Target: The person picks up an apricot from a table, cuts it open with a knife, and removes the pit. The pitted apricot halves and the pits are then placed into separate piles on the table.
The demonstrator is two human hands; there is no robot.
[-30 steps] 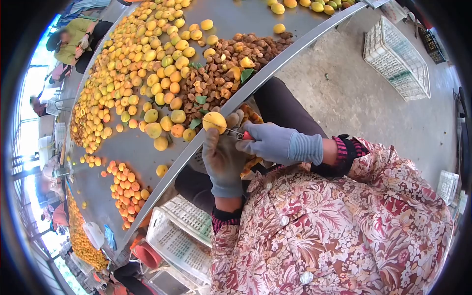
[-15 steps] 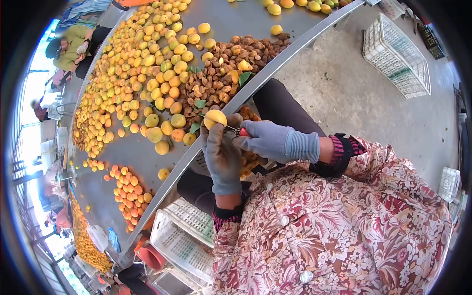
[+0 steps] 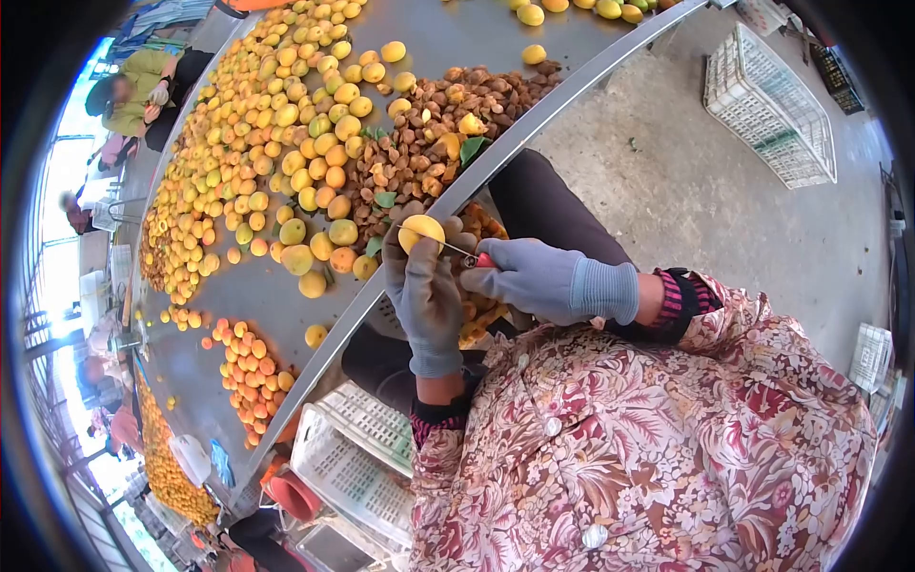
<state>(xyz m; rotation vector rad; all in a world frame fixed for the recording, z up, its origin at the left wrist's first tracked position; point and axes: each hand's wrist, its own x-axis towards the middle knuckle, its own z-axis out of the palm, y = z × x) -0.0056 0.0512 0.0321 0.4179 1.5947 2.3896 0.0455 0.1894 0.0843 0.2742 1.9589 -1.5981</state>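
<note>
A yellow apricot (image 3: 419, 231) is pinched in the fingers of my left hand (image 3: 424, 305), which wears a grey glove with dark stains, just over the table's metal edge. My right hand (image 3: 543, 276), also gloved, is closed around the red handle of a small knife (image 3: 485, 260). Its thin blade points left and meets the apricot's side. Beside my left hand on the table lies a heap of brown apricot pits (image 3: 391, 172) with a few green leaves. Below the hands, orange fruit pieces partly show between my legs.
Whole apricots (image 3: 286, 114) cover much of the metal table (image 3: 262, 305), with a smaller orange group (image 3: 250, 377) nearer its left end. White plastic crates stand under the table edge (image 3: 353, 458) and on the floor at right (image 3: 772, 110). Across the table sits another person (image 3: 138, 95).
My right hand has drawn slightly right and down with the knife, so more blade shows. The apricot has turned a little in my left hand.
</note>
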